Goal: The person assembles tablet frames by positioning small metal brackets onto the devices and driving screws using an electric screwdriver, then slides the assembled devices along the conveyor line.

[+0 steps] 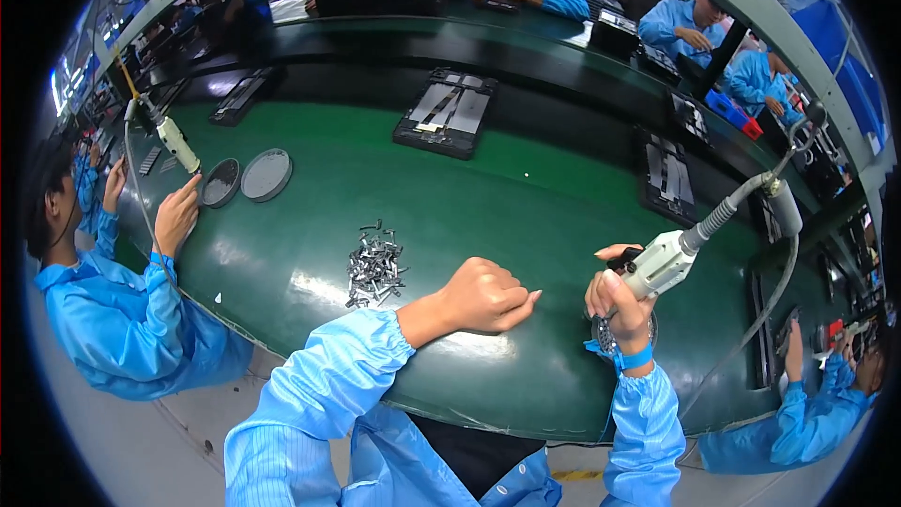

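Observation:
My left hand (483, 299) is closed in a fist over the green bench, its thumb toward the right. The curled fingers hide whatever may be inside. To its left lies a loose pile of small black and silver metal parts (375, 268). A pale electric screwdriver (660, 265) with a black front end slants down from a hanging cable, and my right hand (621, 308) is closed around its lower part. Directly beneath that hand, a small round dish (654, 330) of tiny pieces is partly covered. A blue wrist strap (634, 358) circles my right wrist.
Opened tablet-like devices (445, 113) lie along the far side, another (668, 174) at right. Two round dishes (267, 175) sit at left beside a co-worker's hand (176, 216) and a second hanging screwdriver (176, 145). The cable (771, 305) loops down at right. Other people in blue work around.

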`<state>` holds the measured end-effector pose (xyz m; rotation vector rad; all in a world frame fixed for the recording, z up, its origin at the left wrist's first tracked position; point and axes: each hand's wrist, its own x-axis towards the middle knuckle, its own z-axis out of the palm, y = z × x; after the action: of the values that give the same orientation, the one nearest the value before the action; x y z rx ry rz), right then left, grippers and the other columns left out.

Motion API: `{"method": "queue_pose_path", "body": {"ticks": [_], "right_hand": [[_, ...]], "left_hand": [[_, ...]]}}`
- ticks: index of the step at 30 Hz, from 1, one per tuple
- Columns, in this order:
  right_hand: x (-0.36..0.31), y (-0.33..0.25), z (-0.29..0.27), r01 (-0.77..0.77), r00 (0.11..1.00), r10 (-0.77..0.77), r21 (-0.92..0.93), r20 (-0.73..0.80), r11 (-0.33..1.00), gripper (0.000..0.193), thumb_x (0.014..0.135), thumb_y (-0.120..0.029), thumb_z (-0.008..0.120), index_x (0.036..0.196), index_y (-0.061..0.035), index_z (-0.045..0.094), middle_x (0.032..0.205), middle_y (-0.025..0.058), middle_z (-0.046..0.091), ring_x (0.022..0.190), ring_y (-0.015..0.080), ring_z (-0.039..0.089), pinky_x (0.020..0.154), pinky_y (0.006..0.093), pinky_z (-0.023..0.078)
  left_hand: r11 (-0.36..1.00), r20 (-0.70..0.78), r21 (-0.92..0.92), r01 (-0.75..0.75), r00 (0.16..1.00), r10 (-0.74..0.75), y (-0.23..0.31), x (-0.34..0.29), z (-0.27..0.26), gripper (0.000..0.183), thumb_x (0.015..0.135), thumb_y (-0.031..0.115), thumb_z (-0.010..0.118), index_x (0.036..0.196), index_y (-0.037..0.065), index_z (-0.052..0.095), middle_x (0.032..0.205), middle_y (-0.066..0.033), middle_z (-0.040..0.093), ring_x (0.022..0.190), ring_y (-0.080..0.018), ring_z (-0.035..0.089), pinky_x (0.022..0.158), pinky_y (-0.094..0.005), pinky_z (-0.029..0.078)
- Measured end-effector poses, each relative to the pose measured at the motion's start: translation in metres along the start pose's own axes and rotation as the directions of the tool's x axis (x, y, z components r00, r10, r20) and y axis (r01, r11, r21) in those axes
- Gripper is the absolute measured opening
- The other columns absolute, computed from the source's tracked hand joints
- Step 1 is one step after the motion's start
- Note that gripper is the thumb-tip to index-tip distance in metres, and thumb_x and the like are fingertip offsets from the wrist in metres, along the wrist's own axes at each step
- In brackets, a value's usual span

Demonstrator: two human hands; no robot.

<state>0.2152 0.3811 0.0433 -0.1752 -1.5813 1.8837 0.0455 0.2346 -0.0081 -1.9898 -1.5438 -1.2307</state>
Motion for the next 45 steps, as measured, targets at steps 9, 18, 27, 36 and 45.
{"method": "queue_pose_path", "body": {"ticks": [9,18,27,36,45], "right_hand": [[0.001,0.002,-0.002,0.01,1.0,-0.01,-0.006,0.006,1.0,0.026,0.089,-0.003,0.057,0.113,0.0056,0.051,0.058,0.0026,0.047,0.042,0.0105,0.043,0.043,0.0278,0.043],[0.001,0.002,0.004,-0.02,1.0,0.019,0.039,0.023,0.999,0.027,0.091,-0.006,0.058,0.114,0.0048,0.048,0.056,0.0027,0.044,0.042,0.0111,0.041,0.044,0.0281,0.042],[0.0,0.0,0.009,0.004,0.996,-0.009,0.059,0.087,0.998,0.031,0.091,-0.012,0.059,0.113,0.004,0.045,0.053,0.0027,0.04,0.041,0.0121,0.039,0.042,0.0283,0.04],[0.001,-0.003,0.006,-0.003,1.0,0.003,0.007,0.011,1.0,0.029,0.092,-0.012,0.059,0.113,0.0027,0.046,0.054,0.0014,0.04,0.042,0.0112,0.039,0.044,0.0276,0.04],[0.002,0.003,-0.007,0.041,0.997,-0.043,-0.037,-0.057,0.998,0.023,0.092,-0.005,0.056,0.111,0.0069,0.051,0.055,0.0016,0.042,0.041,0.0103,0.039,0.041,0.0273,0.04]], "left_hand": [[1.0,0.07,0.02,-0.011,0.997,0.01,0.001,-0.004,-0.005,0.042,0.08,0.012,0.071,0.047,0.011,0.045,0.044,-0.0043,0.047,0.038,-0.0242,0.049,0.038,-0.037,0.038],[0.999,0.042,0.032,0.03,0.999,-0.031,0.001,-0.004,-0.011,0.042,0.08,0.012,0.072,0.047,0.011,0.045,0.044,-0.0039,0.045,0.038,-0.0239,0.049,0.038,-0.037,0.038],[1.0,-0.007,-0.009,-0.001,1.0,0.001,0.003,-0.008,-0.006,0.045,0.082,0.014,0.072,0.048,0.011,0.042,0.043,-0.0027,0.043,0.037,-0.0229,0.046,0.038,-0.0362,0.036],[1.0,0.023,-0.023,-0.01,1.0,0.011,0.004,-0.01,-0.01,0.045,0.083,0.014,0.07,0.046,0.01,0.045,0.043,-0.0043,0.046,0.037,-0.0249,0.048,0.038,-0.0373,0.038],[0.999,0.003,-0.041,-0.036,0.999,0.036,0.006,-0.008,-0.007,0.046,0.079,0.011,0.072,0.047,0.011,0.04,0.043,-0.0044,0.042,0.037,-0.0244,0.045,0.037,-0.0376,0.035]]}}
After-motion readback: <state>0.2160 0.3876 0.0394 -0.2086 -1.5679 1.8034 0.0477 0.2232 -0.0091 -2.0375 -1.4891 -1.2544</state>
